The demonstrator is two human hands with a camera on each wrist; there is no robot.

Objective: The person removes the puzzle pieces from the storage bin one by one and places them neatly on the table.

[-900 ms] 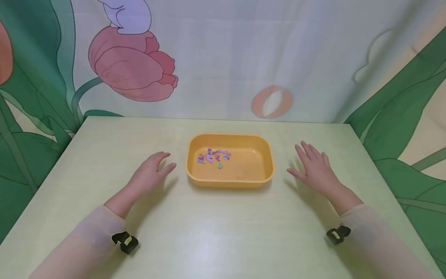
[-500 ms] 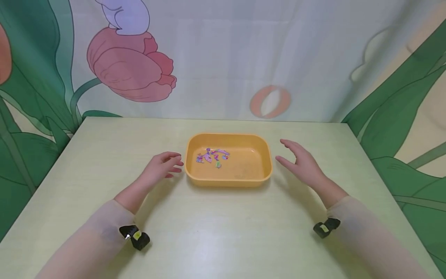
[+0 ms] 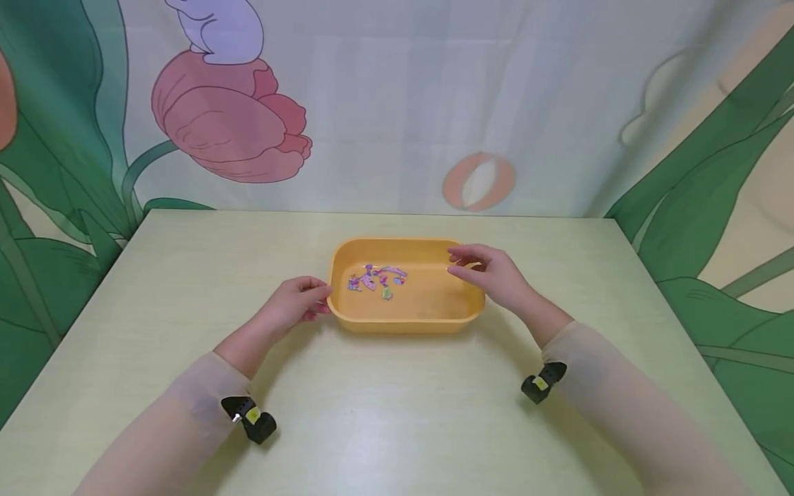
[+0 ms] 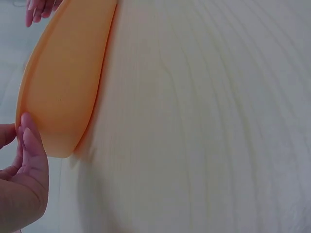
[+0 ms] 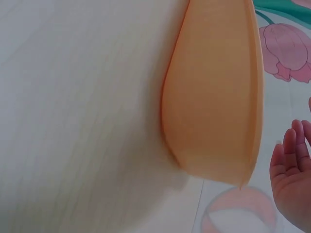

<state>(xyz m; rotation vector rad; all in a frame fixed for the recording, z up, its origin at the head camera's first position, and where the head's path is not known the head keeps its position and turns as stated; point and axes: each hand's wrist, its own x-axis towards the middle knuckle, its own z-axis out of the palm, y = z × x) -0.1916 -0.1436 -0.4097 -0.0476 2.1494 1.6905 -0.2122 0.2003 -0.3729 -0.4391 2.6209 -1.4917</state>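
Note:
An orange-yellow plastic tray (image 3: 406, 325) stands on the table, with several small flat pieces (image 3: 372, 279) in purple, pink and green lying in its left half. My left hand (image 3: 298, 303) pinches the tray's left rim; in the left wrist view its fingers (image 4: 33, 141) lie on the outer wall and the thumb is over the rim. Above the tray's right end hovers my right hand (image 3: 496, 279), fingers loosely bent with a gap between thumb and fingertips, holding nothing. The right wrist view has this hand (image 5: 294, 179) at its right edge, apart from the tray wall (image 5: 214, 97).
The pale wood-grain table (image 3: 384, 420) reaches back to a printed curtain (image 3: 372, 103) with a rabbit, flowers and leaves. A small black device (image 3: 251, 419) sits on the left sleeve, and a similar black device (image 3: 544, 383) on the right sleeve.
My left hand has moved right to the tray and taken hold of its left rim. The right hand has come left, from beside the tray to over its right end.

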